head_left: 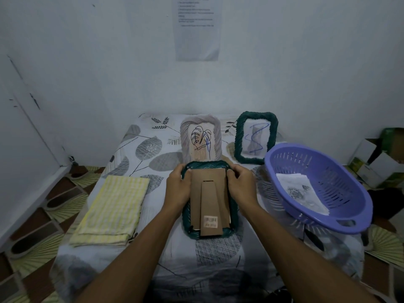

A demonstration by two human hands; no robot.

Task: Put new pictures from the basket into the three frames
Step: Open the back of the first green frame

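Note:
A dark green woven frame (188,221) lies face down on the table in front of me, its brown cardboard back (209,200) and stand facing up. My left hand (178,184) grips the frame's upper left edge. My right hand (239,182) grips the upper right edge, fingers curled at the backing. Behind it a pale grey woven frame (216,136) stands upright with a leaf drawing. To its right stands a second dark green frame (238,136) holding a scribbled picture. The purple basket (349,202) on the right holds several paper pictures (301,193).
A folded yellow striped cloth (111,206) lies on the left of the leaf-print tablecloth (153,149). Cardboard boxes (380,158) sit on the floor at the right. A printed sheet (197,27) hangs on the wall behind.

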